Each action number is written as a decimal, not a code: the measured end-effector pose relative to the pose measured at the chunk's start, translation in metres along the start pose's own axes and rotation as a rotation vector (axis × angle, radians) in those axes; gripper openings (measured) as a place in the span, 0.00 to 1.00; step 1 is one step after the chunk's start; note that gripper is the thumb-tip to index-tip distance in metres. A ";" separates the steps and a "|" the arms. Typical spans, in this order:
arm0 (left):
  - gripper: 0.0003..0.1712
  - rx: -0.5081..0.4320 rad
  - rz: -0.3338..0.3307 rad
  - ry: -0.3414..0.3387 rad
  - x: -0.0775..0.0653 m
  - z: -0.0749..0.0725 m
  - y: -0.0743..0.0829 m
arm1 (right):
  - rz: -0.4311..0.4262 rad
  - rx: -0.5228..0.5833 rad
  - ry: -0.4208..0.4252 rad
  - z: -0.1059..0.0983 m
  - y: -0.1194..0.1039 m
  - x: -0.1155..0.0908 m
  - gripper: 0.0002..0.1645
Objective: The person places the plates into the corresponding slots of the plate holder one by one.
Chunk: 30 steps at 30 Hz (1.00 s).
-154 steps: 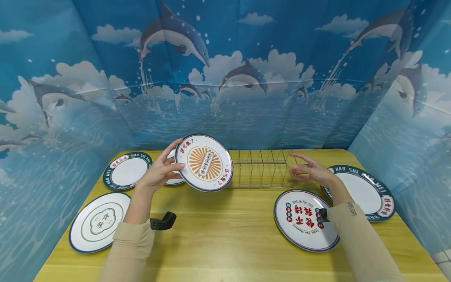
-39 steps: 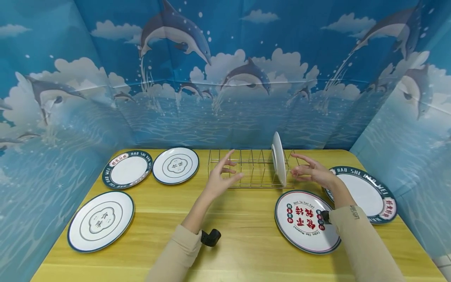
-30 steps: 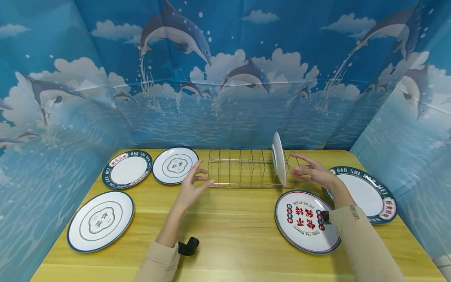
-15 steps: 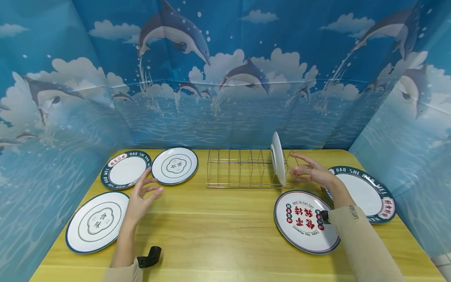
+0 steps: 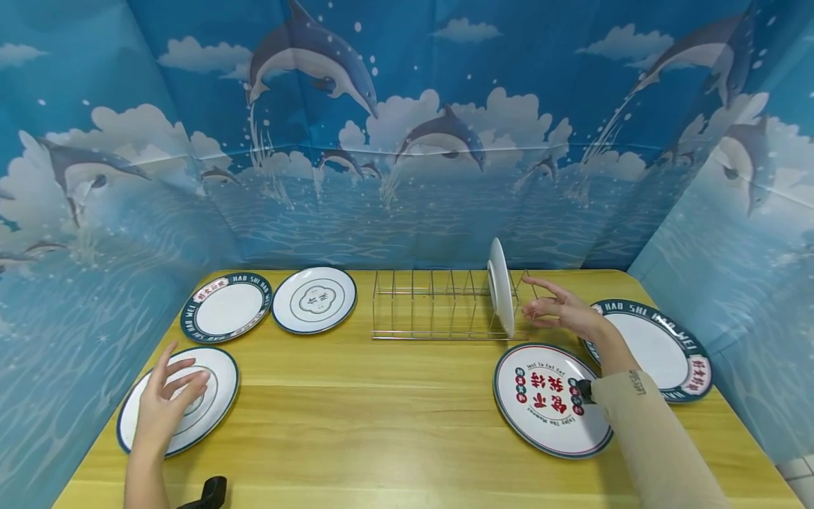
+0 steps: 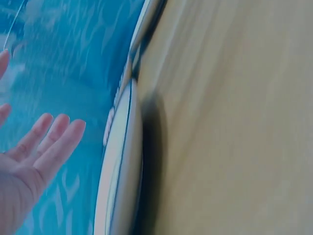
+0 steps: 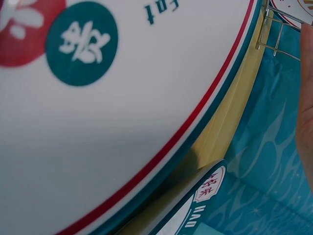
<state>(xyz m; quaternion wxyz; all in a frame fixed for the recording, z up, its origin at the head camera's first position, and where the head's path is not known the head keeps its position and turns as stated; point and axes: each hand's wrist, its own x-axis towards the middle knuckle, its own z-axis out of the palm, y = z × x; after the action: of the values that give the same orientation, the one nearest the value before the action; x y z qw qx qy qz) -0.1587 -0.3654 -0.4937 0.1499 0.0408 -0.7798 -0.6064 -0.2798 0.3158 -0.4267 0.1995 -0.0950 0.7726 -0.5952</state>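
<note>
Rack crosswise, plate on edge inside; left hand, right hand apart, both relaxed

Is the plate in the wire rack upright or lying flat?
Upright: the head view shows the white plate nearly edge-on, rising above the wire rack.

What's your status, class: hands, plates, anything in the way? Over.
Left hand empty above near-left plate. Right hand beside wire rack, right end. One racked plate on edge. No obstruction seen at near-left plate.
</note>
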 end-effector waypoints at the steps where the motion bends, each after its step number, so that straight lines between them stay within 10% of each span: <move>1: 0.47 -0.029 -0.011 0.016 -0.002 -0.006 -0.003 | -0.001 0.000 0.000 0.000 0.000 0.000 0.41; 7: 0.47 -0.174 -0.061 0.074 -0.027 -0.025 0.019 | -0.004 -0.001 -0.006 0.000 0.000 -0.001 0.41; 13: 0.48 -0.107 -0.264 0.283 -0.048 -0.028 0.050 | -0.003 -0.001 -0.004 0.000 0.000 0.000 0.40; 22: 0.48 0.176 -0.433 0.562 -0.047 -0.050 0.019 | -0.013 0.008 -0.013 0.000 -0.002 -0.001 0.39; 30: 0.53 0.233 -0.601 0.448 -0.044 -0.053 0.015 | -0.007 0.012 -0.012 0.000 -0.002 -0.001 0.39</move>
<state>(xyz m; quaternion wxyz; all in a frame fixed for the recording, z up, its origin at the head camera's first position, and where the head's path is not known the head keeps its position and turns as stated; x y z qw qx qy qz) -0.0998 -0.3997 -0.4764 0.1265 0.4153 -0.7448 -0.5068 -0.2788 0.3157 -0.4245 0.2026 -0.1001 0.7673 -0.6002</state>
